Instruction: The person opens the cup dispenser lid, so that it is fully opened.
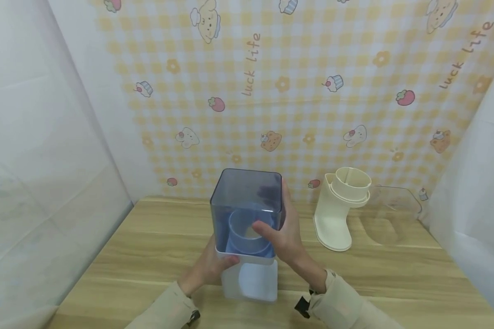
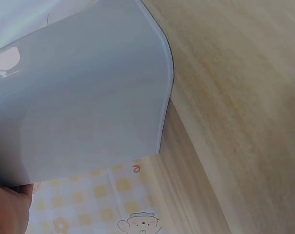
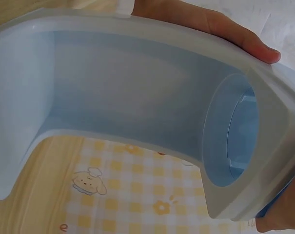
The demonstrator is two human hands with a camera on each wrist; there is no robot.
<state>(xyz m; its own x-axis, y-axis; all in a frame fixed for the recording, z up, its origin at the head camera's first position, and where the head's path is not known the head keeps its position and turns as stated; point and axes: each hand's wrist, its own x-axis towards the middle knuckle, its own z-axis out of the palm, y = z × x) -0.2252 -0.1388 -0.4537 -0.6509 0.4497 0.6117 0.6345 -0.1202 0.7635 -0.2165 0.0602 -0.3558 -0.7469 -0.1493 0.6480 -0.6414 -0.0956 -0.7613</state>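
Observation:
A smoky clear square container [image 1: 247, 192] tops a white-blue stand [image 1: 257, 283] at the front middle in the head view. My left hand [image 1: 212, 265] grips the container's lower left, thumb on the white rim. My right hand [image 1: 286, 233] holds its right side, thumb over the front near a round blue ring [image 1: 251, 230]. The left wrist view shows the stand's smooth pale side [image 2: 88, 97] with part of a hand [image 2: 8, 209] at its edge. The stand's curved hollow body [image 3: 123, 78] and round opening [image 3: 230, 129] face the right wrist camera, with fingers [image 3: 225, 29] along one edge.
To the right on the wooden table [image 1: 160, 228] stands a cream curved base with a round collar [image 1: 351, 185]. Beside it lies a clear transparent container [image 1: 391, 214]. A checked cloth [image 1: 247, 119] hangs behind, with white sheets [image 1: 37, 151] at both sides.

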